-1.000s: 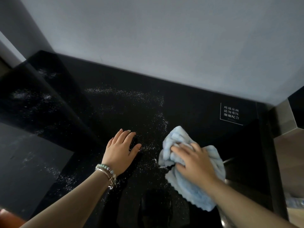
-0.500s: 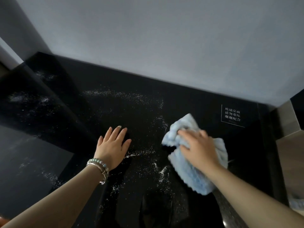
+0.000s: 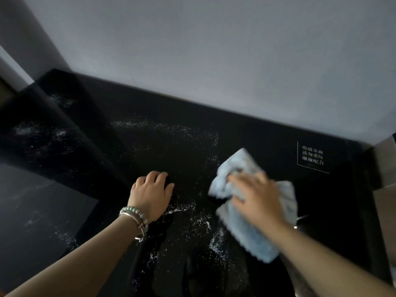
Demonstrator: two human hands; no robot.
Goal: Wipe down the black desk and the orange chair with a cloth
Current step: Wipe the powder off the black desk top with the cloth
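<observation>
A black worktop (image 3: pixel 267 133) meets a grey wall and is speckled with white dust (image 3: pixel 182 209). The right hand (image 3: pixel 257 200) presses a pale blue cloth (image 3: pixel 248 239) onto it, at 3 o'clock from the left hand (image 3: pixel 150 194). Blur hides whether its fingers grip or lie flat. In the last second the cloth has slid toward 12 o'clock — a wiping stroke under way — and the left hand, flat before, now braces with fingers curled, holding nothing. Dust remains toward 10 o'clock, so much wiping is likely left.
</observation>
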